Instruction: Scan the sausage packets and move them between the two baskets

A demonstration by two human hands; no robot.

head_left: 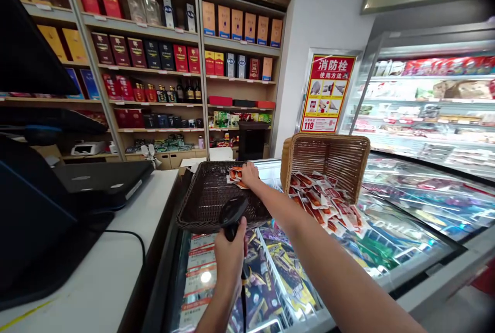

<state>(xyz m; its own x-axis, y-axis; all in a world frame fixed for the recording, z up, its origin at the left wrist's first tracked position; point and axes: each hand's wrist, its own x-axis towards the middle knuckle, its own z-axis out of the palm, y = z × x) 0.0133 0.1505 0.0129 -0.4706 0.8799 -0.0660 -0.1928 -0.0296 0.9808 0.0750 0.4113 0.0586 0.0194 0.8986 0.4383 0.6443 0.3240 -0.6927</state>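
Observation:
My left hand (231, 250) is wrapped round the handle of a black barcode scanner (233, 210), whose head points up and forward over the freezer. My right hand (250, 174) reaches into a dark brown woven basket (211, 188), its fingers closed at the edge of some clear packets of reddish sausages (235, 174). Part of those packets is hidden behind the hand. To the right, a light brown wicker basket (328, 150) lies on its side. More sausage packets (323, 199) spill from its mouth onto the freezer's glass top.
Under the baskets is a glass-topped freezer (390, 235) holding packaged goods. A white counter (154, 204) at left carries black checkout equipment (104, 178) and a cable (142, 240). Shelves of boxed bottles (154, 57) stand behind; a lit refrigerated display (436, 96) is at right.

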